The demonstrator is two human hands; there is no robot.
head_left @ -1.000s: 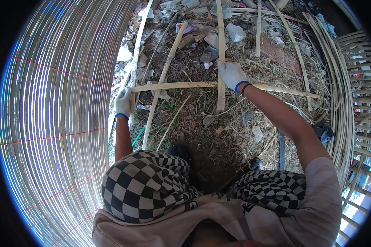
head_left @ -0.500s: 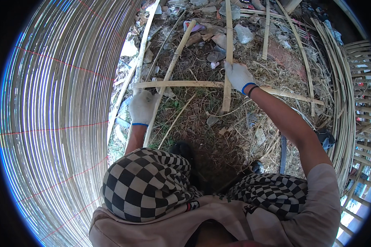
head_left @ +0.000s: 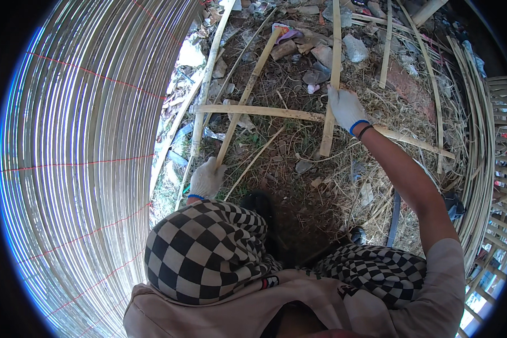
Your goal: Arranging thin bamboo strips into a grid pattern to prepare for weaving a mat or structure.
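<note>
Near my left knee, my left hand (head_left: 207, 178), in a white glove, is closed round the near end of a slanting bamboo strip (head_left: 249, 84). Farther off, my gloved right hand (head_left: 346, 109) grips an upright bamboo strip (head_left: 336, 53), thumb and fingers about it. A long crosswise bamboo strip (head_left: 270, 111) meets both of these and passes behind my right wrist. Where the strips cross, I cannot tell which lies on top everywhere. Left of the slanting strip lies another long pale bamboo strip (head_left: 210, 73).
A tall screen of thin slats (head_left: 90, 124) tied with red string rises on the left. More strips (head_left: 434, 84) lie at the right, beside a bundle of bamboo (head_left: 479, 112) and a lattice (head_left: 504, 194). Stones (head_left: 355, 48), dry grass and litter cover the ground.
My left hand has come down toward my knee, from beside the crosswise strip to the slanting strip's near end. My right hand keeps its hold. The whole view has shifted slightly.
</note>
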